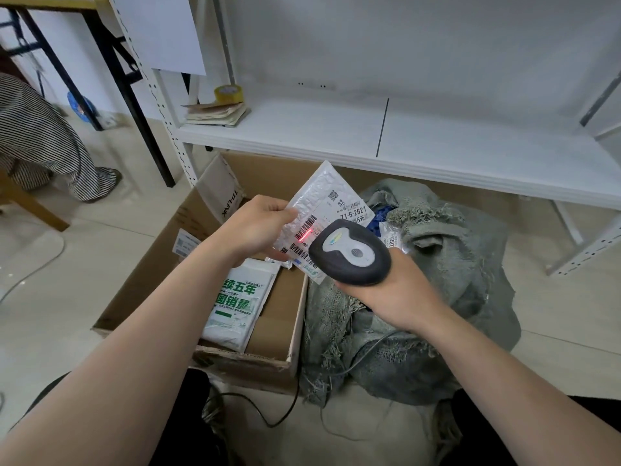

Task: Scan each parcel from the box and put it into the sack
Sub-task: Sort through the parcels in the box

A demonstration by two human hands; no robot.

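A: Progress?
B: At 9 o'clock, brown cardboard box (151, 264): a white green-printed plastic parcel (235, 304) waits inside. Centre: left hand (255, 227) pinches white bubble mailer (319, 190); right hand (396, 294) clamps dark grey handheld scanner (349, 253), beam on barcode. At 3 o'clock, grey-green woven sack (453, 247): parcels apparently inside.

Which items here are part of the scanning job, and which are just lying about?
In the job: bubble mailer in left hand, scanner in right hand, cardboard box, green-printed parcel, sack.
Lying about: tape roll, paper stack, shelf, striped cloth.
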